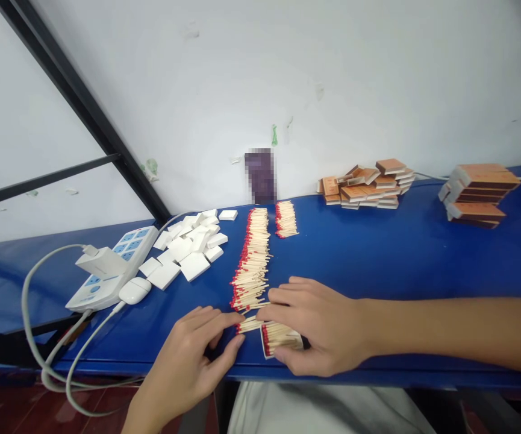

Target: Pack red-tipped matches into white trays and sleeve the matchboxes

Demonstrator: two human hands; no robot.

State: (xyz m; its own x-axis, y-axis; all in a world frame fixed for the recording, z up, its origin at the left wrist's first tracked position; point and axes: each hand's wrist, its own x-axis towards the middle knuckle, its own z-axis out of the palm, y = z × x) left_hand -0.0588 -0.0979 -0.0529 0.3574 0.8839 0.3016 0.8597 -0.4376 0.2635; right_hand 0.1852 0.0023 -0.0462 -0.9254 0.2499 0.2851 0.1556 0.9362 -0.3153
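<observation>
My left hand [197,346] is low on the blue table, thumb and index finger apart, its index fingertip at the heads of a small bunch of loose matches [252,324]. My right hand [317,325] curls round a white matchbox tray [264,345], thumb at its near edge and fingers over the far side. Inside the tray lie red-headed matches [278,337], partly covered by that hand. Beyond both hands runs a long row of loose matches [255,253], heads to the left. A shorter row of matches [286,218] lies at its far right.
White trays [192,247] lie heaped at left, beside a power strip [124,256] with a charger [102,263], cables and a white case [134,290]. Brown matchbox sleeves [364,187] are piled at the wall; stacked matchboxes [481,193] stand far right. A blurred dark object [260,176] leans there.
</observation>
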